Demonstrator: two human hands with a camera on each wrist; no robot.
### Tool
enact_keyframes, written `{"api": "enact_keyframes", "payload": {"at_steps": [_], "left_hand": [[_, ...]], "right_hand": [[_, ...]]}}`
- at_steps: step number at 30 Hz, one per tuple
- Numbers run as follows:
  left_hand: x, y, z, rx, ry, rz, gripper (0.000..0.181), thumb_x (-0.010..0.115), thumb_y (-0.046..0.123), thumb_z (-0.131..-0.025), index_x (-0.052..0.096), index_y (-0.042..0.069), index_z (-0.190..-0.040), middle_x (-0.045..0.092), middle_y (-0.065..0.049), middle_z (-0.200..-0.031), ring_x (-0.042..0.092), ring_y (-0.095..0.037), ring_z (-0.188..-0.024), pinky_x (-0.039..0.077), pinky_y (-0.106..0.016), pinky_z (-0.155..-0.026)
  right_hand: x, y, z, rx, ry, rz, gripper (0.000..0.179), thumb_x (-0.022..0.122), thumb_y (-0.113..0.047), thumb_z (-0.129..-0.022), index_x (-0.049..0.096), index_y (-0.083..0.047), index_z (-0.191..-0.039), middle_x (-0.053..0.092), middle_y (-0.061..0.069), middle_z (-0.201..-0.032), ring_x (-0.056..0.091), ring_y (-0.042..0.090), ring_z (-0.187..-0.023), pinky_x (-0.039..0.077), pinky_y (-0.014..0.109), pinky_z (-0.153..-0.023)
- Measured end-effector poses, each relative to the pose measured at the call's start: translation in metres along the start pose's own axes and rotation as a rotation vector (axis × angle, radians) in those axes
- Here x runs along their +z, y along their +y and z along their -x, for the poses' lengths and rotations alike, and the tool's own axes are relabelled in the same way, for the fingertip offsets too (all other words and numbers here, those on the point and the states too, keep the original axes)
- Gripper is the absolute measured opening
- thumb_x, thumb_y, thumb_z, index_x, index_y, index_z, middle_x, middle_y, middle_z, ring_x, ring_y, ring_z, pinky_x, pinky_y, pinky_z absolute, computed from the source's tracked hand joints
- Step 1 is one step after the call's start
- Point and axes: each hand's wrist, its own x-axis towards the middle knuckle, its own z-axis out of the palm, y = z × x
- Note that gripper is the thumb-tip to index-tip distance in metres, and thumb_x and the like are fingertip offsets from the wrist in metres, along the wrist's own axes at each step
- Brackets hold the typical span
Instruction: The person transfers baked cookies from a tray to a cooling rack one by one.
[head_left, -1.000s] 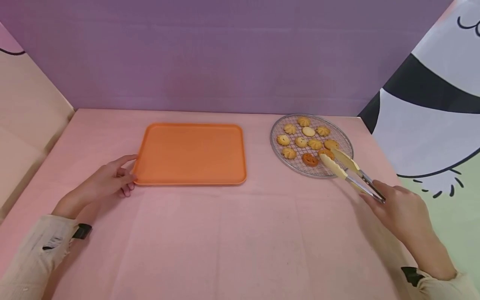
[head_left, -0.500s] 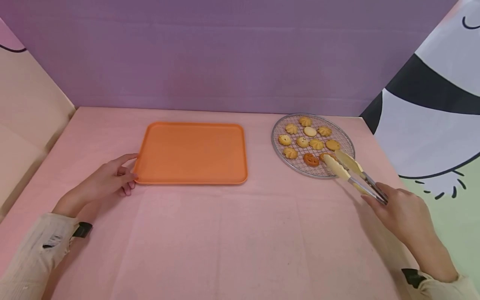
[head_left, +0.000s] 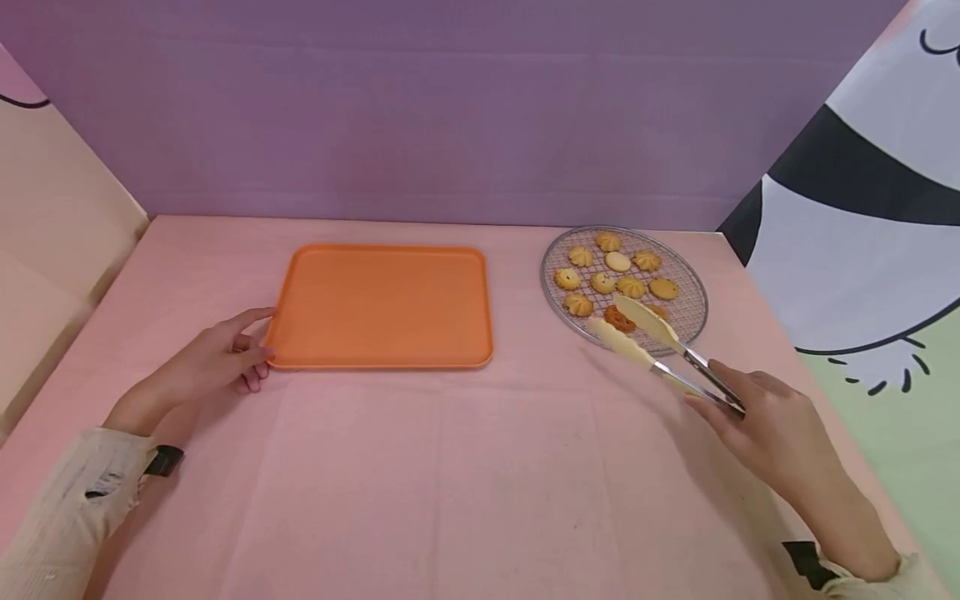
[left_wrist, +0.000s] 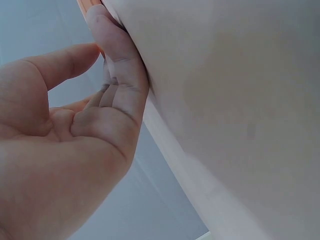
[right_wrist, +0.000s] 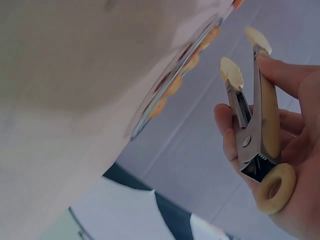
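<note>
At the left, an orange tray (head_left: 375, 304) lies flat on the table. My left hand (head_left: 213, 360) holds its near left corner, thumb and fingertips at the rim; the left wrist view shows only a sliver of tray past the fingertips. My right hand (head_left: 772, 433) grips metal tongs (head_left: 697, 371) with cream-coloured tips. The tong arms stand apart, their tips either side of a brown pretzel-shaped cookie (head_left: 618, 318) in the head view. That cookie sits near the front of a round wire rack (head_left: 686, 312). Nothing shows between the tips in the right wrist view (right_wrist: 250, 65).
Several other cookies, among them a swirled one (head_left: 578, 304) and a flat round one (head_left: 663, 288), lie on the rack. One cookie (head_left: 658, 312) is partly hidden behind the tongs. A purple backdrop (head_left: 450, 108) stands behind the pink table (head_left: 450, 475).
My right hand has moved left with the tongs, from the rack's right front cookie to the pretzel-shaped one, and the tips have spread wider. The left hand and tray have stayed put.
</note>
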Motion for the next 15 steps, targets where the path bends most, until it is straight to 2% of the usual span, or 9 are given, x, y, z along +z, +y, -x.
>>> {"api": "enact_keyframes", "payload": {"at_steps": [2, 3, 6, 8, 15], "left_hand": [[0.0, 0.0, 0.0, -0.002, 0.0, -0.001, 0.068, 0.057, 0.004, -0.1, 0.019, 0.0, -0.156, 0.064, -0.012, -0.079, 0.063, -0.019, -0.063, 0.059, -0.032, -0.06], [0.0, 0.0, 0.0, -0.002, 0.0, -0.002, 0.068, 0.058, 0.004, -0.1, 0.019, 0.0, -0.156, 0.064, -0.012, -0.079, 0.063, -0.019, -0.063, 0.059, -0.031, -0.06], [0.0, 0.001, 0.001, 0.004, 0.006, -0.002, 0.068, 0.058, 0.004, -0.099, 0.02, 0.0, -0.156, 0.064, -0.012, -0.078, 0.063, -0.018, -0.062, 0.059, -0.031, -0.06], [0.0, 0.001, 0.001, 0.009, 0.008, 0.0, 0.068, 0.058, 0.004, -0.099, 0.02, -0.001, -0.156, 0.064, -0.012, -0.078, 0.063, -0.018, -0.062, 0.059, -0.031, -0.059], [-0.001, -0.001, 0.0, 0.006, 0.006, -0.003, 0.068, 0.058, 0.003, -0.099, 0.02, 0.0, -0.156, 0.064, -0.012, -0.079, 0.063, -0.019, -0.062, 0.059, -0.031, -0.06]], "right_hand": [[0.002, -0.008, -0.002, -0.03, -0.008, -0.022, 0.066, 0.061, -0.061, -0.091, 0.07, 0.001, -0.112, 0.06, 0.004, -0.069, 0.051, 0.018, -0.061, 0.041, 0.035, -0.048], [0.003, -0.011, -0.004, -0.04, -0.019, -0.03, 0.064, 0.065, -0.059, -0.09, 0.07, 0.001, -0.113, 0.062, 0.006, -0.072, 0.053, 0.019, -0.062, 0.043, 0.036, -0.048], [0.005, -0.022, -0.007, -0.046, -0.063, -0.055, 0.056, 0.084, -0.036, -0.077, 0.068, 0.0, -0.116, 0.067, 0.01, -0.081, 0.06, 0.023, -0.069, 0.05, 0.042, -0.053], [0.007, -0.029, -0.009, -0.037, -0.103, -0.069, 0.061, 0.089, -0.026, -0.069, 0.065, -0.001, -0.119, 0.069, 0.012, -0.087, 0.062, 0.026, -0.076, 0.053, 0.045, -0.058], [0.018, -0.044, -0.015, -0.038, -0.186, -0.12, 0.069, 0.09, -0.026, -0.069, 0.061, -0.003, -0.127, 0.07, 0.015, -0.097, 0.065, 0.031, -0.088, 0.056, 0.051, -0.069]]}}
